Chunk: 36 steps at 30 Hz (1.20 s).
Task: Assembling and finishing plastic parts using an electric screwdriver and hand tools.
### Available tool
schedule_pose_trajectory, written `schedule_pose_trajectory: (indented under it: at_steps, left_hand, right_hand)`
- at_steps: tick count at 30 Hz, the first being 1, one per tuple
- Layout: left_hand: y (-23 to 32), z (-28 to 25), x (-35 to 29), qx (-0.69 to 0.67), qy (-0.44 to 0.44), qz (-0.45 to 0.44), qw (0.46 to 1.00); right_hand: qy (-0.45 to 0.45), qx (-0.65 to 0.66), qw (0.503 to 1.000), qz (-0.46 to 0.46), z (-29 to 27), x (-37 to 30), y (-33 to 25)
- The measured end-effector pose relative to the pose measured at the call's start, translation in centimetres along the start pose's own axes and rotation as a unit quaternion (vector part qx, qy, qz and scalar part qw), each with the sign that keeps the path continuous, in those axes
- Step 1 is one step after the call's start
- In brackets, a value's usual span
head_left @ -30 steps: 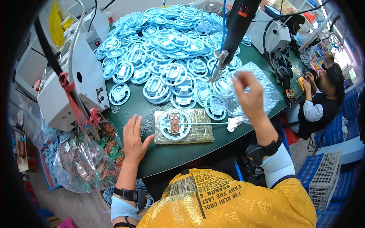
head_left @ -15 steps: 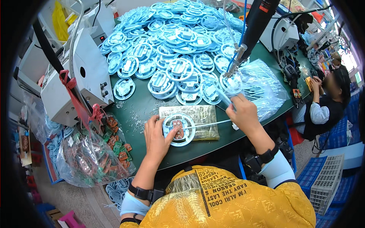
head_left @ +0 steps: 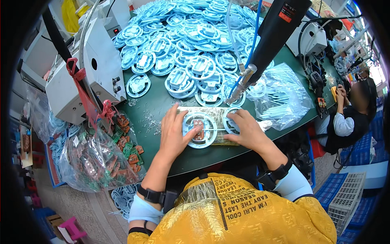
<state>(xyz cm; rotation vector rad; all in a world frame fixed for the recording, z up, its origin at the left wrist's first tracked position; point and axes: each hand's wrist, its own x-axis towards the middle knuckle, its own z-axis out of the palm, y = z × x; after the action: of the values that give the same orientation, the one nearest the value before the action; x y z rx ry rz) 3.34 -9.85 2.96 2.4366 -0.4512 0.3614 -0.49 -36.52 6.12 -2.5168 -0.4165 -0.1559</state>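
Presses the thumb of the left hand point(head_left: 174, 132) onto the red-brown board point(head_left: 198, 123), fingers spread along the left rim of the board-bearing ring point(head_left: 199, 145), seemingly to keep board and ring from sliding apart. Cannot tell about any pinch on that rim, the underside being out of sight. With the right hand point(head_left: 248, 129), pinches the right side of a 2nd ring point(head_left: 225, 122), perhaps for control near the thin rod point(head_left: 220, 129), visible in the gap between the 2 rings. Rests the board-bearing ring on the wrapped pad point(head_left: 221, 140), near the front edge of the green table point(head_left: 189, 162), probably for a raised, steady base close to the body. Holds the 2nd ring over the pad's right end; cannot tell about contact there. Farther out, has a bag of rods point(head_left: 284, 95) to the right and a bag of boards point(head_left: 93, 162) to the left, likely for short reaches by either hand. Beyond the pad, has the ring pile point(head_left: 195, 36) heaped toward the back, presumably to leave room for handling in front, under an angled black tube point(head_left: 280, 34).
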Motion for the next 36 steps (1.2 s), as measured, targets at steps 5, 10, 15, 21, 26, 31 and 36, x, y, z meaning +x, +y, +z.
schedule_pose_trajectory:
  at_steps: [5, 10, 15, 21, 26, 31, 36]
  left_hand:
    - [0.1, 1.9, 0.5, -0.052, -0.062, 0.047, 0.996]
    - [2.6, -1.2, -7.3, -0.029, -0.076, 0.084, 0.993]
    - [-1.2, -4.2, -9.6, 0.125, -0.176, 0.011, 0.976]
    - [-6.6, -3.1, -2.7, 0.201, -0.045, 0.016, 0.978]
    - [-2.3, -3.5, 0.9, 0.082, -0.142, 0.091, 0.982]
    - [-0.7, -1.7, 4.6, 0.087, -0.272, 0.111, 0.952]
    - [0.0, -1.6, 5.7, 0.112, -0.341, 0.136, 0.923]
  right_hand:
    - [0.02, -0.073, 0.996, -0.047, -0.4, -0.9, 0.5]
    - [0.071, -0.115, 0.989, -0.052, -0.2, -2.8, 1.9]
    - [0.073, -0.115, 0.988, -0.066, -0.1, -3.1, 2.1]
    - [0.086, -0.11, 0.987, -0.074, 0.1, -2.8, 2.3]
    - [0.141, -0.104, 0.982, -0.073, -0.7, -2.6, 3.1]
    - [0.204, -0.08, 0.975, -0.045, -2.6, -1.7, 2.7]
    - [0.2, -0.038, 0.979, -0.002, -2.5, -2.1, 2.4]
